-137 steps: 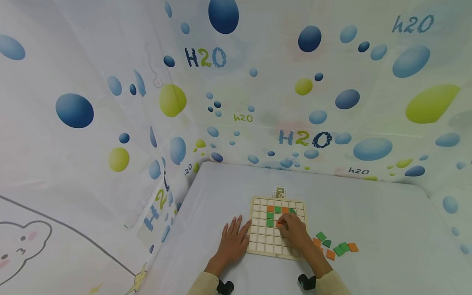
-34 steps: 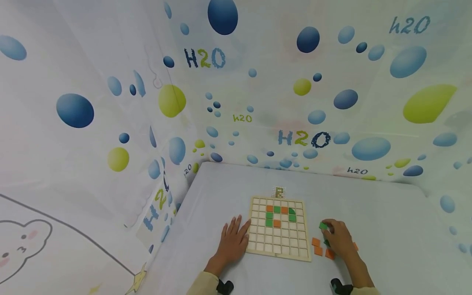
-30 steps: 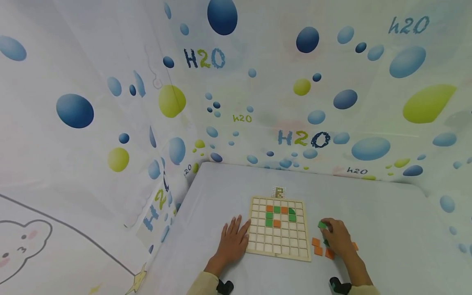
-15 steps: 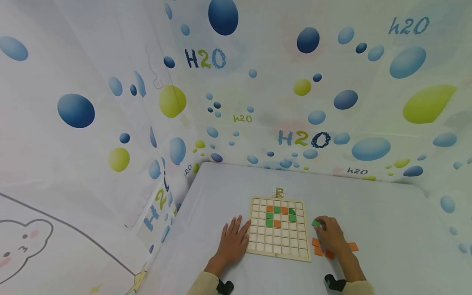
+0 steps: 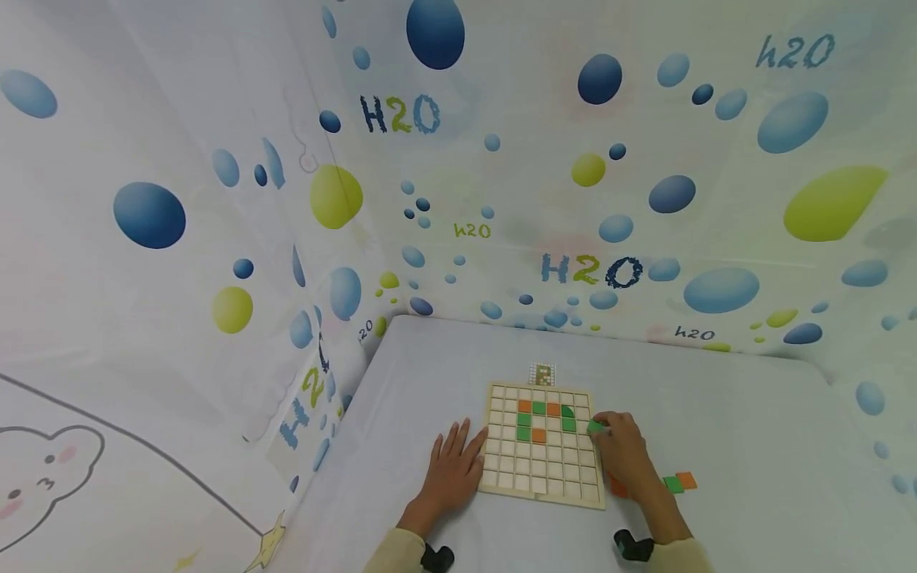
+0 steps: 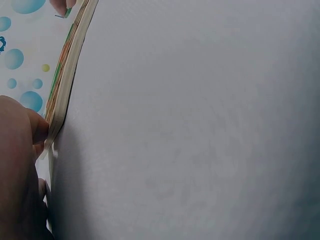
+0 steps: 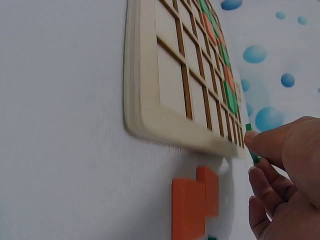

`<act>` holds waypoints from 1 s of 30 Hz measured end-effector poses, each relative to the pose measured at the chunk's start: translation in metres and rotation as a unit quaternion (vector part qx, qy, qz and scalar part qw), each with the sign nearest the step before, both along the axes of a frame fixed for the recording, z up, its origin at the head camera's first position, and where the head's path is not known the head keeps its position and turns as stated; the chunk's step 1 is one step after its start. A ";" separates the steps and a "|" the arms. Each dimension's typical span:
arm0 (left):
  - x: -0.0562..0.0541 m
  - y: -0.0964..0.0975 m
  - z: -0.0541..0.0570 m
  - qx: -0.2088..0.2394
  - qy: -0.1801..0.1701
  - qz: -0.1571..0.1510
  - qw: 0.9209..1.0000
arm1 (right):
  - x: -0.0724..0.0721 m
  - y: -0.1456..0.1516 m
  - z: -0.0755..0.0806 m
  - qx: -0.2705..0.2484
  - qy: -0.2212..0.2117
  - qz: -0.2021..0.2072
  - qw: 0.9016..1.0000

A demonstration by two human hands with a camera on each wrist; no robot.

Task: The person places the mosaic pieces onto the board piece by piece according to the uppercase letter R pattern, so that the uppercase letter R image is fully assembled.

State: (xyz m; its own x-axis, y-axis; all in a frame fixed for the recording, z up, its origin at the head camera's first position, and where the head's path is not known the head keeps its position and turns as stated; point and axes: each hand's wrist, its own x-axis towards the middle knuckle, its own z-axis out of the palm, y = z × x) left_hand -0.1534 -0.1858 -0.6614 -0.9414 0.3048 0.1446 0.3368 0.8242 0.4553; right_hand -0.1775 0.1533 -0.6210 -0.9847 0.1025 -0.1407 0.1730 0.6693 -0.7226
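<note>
My right hand (image 5: 625,450) pinches a green tile (image 5: 595,427) between thumb and fingers, just at the right edge of the wooden grid board (image 5: 544,498). In the right wrist view the tile (image 7: 248,128) appears edge-on, so its outline is unclear. My left hand (image 5: 451,465) lies flat on the table with fingers spread, its fingertips touching the board's left edge. Set in the grid's upper part are orange and green tiles, among them an orange tile (image 5: 539,435) and a rounded green tile (image 5: 567,411).
A small pattern card (image 5: 543,374) lies behind the board. Right of it are a loose green tile (image 5: 673,485), an orange tile (image 5: 687,480) and more orange tiles (image 7: 189,207), partly hidden by my right hand in the head view. Printed curtains surround the white table (image 5: 752,430).
The orange tile my right hand held earlier now lies in the grid. That hand went to the loose tiles, picked up a green one and moved left to the board. My left hand stayed still.
</note>
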 end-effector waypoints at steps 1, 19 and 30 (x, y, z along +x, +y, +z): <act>0.000 0.000 0.000 0.000 -0.002 0.000 1.000 | 0.000 -0.003 0.001 0.000 0.001 0.002 1.000; 0.001 0.000 0.001 -0.001 -0.009 0.001 1.000 | 0.000 -0.043 -0.010 0.047 0.097 0.089 0.990; 0.001 0.001 0.003 0.009 -0.004 0.000 1.000 | 0.007 -0.052 -0.006 0.053 0.104 0.109 0.987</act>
